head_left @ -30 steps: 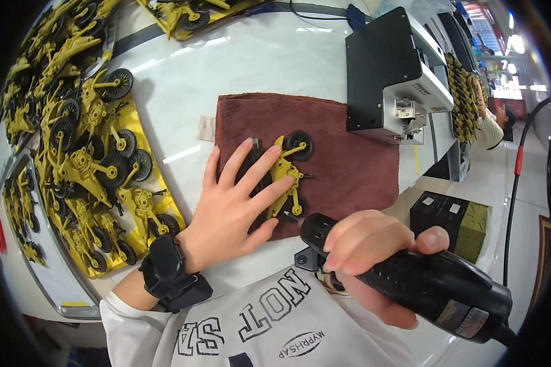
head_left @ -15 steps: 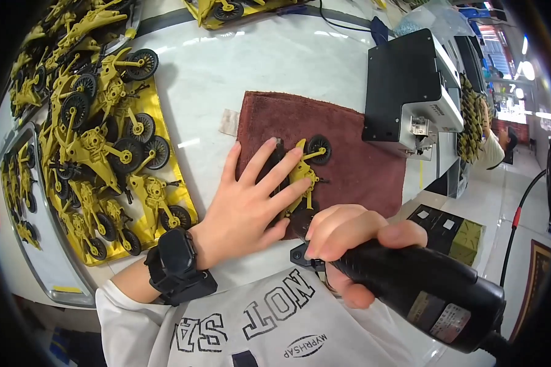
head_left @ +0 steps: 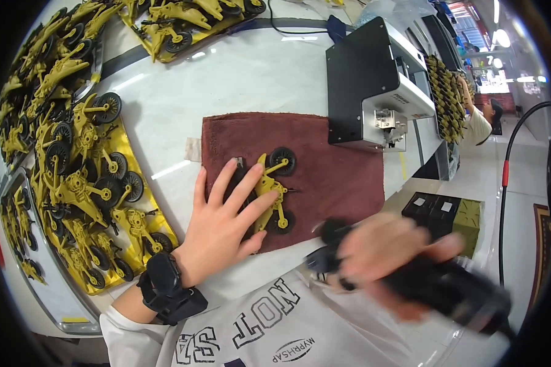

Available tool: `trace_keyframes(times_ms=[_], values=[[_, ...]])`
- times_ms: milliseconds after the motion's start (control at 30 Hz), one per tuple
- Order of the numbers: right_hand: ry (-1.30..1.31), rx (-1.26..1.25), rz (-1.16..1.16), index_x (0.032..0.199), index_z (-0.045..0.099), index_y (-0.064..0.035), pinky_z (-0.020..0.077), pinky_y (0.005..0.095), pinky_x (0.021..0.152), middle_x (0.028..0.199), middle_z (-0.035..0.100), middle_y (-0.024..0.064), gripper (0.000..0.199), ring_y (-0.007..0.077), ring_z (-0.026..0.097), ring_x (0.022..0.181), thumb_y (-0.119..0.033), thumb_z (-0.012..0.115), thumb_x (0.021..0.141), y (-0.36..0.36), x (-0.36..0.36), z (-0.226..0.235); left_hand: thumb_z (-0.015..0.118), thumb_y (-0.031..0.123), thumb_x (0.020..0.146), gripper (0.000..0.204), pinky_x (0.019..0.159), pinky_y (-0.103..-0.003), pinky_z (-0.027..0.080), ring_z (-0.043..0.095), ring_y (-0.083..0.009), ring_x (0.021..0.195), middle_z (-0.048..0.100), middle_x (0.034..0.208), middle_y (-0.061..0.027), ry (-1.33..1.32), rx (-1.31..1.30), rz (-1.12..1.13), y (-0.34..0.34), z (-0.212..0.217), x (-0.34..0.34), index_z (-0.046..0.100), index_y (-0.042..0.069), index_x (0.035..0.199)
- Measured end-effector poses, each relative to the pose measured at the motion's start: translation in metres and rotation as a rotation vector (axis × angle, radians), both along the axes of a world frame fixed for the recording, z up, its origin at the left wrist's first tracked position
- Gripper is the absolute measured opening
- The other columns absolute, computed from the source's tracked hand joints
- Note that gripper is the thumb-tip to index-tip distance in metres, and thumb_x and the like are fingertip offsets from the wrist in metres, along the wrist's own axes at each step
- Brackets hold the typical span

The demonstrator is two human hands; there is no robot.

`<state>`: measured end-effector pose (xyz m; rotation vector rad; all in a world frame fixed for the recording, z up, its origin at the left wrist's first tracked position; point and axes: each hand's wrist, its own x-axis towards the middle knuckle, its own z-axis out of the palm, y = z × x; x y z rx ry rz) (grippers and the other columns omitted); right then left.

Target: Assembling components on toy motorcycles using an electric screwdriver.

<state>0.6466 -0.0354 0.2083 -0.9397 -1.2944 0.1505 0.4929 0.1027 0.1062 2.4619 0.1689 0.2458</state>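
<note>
My left hand (head_left: 221, 227) lies with fingers spread over a yellow toy motorcycle (head_left: 274, 192) with black wheels. The motorcycle rests on its side on a folded maroon cloth (head_left: 340, 196). Under the same fingers is a black piece (head_left: 237, 189), mostly hidden, so its kind cannot be told. To the right and nearer me, my right hand (head_left: 386, 248) is wrapped round a black corded electric screwdriver (head_left: 450, 293). Motion smears both hand and tool. The screwdriver's front end is apart from the motorcycle.
Toy motorcycles (head_left: 82, 183) are piled on a yellow tray at left; another loaded tray (head_left: 180, 43) stands at the back. A black-and-silver boxy machine (head_left: 370, 92) stands by the cloth's far right corner. A black-and-green box (head_left: 444, 214) lies at right. A person (head_left: 477, 125) is farther off.
My right hand has drawn the screwdriver back to the right, off the motorcycle, baring its near wheel. My left hand stays on the motorcycle. The whole view has shifted slightly.
</note>
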Motion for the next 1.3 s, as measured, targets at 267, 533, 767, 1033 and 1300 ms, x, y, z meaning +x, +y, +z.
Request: trace_keyframes(times_ms=[267,533,767,1033,1300], values=[[0.101,0.084,-0.788,0.121,0.044,-0.0123,0.0427,0.0325,0.055,0.063,0.052,0.0046,0.046,0.017,0.048,0.052,-0.047,0.049,0.092,-0.004,0.115,0.04,0.07,0.026,0.066,0.062,0.108,-0.06,0.011,0.025,-0.0411,0.135,0.031,0.148,-0.0138,-0.029,0.033,-0.012,-0.001,-0.001,-0.001,0.054,0.017,0.125],[0.369,-0.06,-0.508,0.127,0.035,-0.0076,0.0441,0.0338,0.045,0.061,0.054,0.0083,0.053,0.0195,0.051,0.044,-0.041,0.056,0.091,-0.01,0.072,0.016,0.069,0.028,0.068,0.06,0.107,-0.061,0.013,0.024,-0.0416,0.136,0.03,0.149,-0.0145,-0.016,0.046,-0.008,0.0,-0.004,-0.005,0.054,0.017,0.125],[0.173,0.075,0.011,0.128,0.021,-0.0072,0.0507,0.0379,0.045,0.079,0.063,0.0193,0.076,0.027,0.06,0.053,-0.045,0.068,0.083,-0.013,-0.03,-0.023,0.067,0.029,0.072,0.057,0.105,-0.062,0.016,0.025,-0.0376,0.136,0.03,0.149,-0.009,0.01,0.01,-0.003,0.001,-0.003,-0.004,0.054,0.022,0.127],[0.152,0.01,0.066,0.131,0.02,-0.0096,0.0507,0.0404,0.048,0.085,0.063,0.0212,0.081,0.0289,0.061,0.057,-0.038,0.075,0.079,-0.013,-0.03,-0.041,0.07,0.029,0.068,0.059,0.108,-0.06,0.013,0.025,-0.0395,0.136,0.032,0.149,-0.0113,-0.032,0.035,0.007,0.0,-0.007,-0.006,0.056,0.02,0.124],[0.226,0.013,0.063,0.132,0.022,-0.0125,0.0512,0.0447,0.055,0.09,0.064,0.0224,0.087,0.0322,0.064,0.067,-0.038,0.08,0.073,-0.013,-0.031,-0.043,0.07,0.029,0.068,0.058,0.108,-0.06,0.013,0.026,-0.0392,0.135,0.032,0.148,-0.0109,-0.034,0.017,0.007,0.0,-0.007,-0.005,0.057,0.02,0.123]])
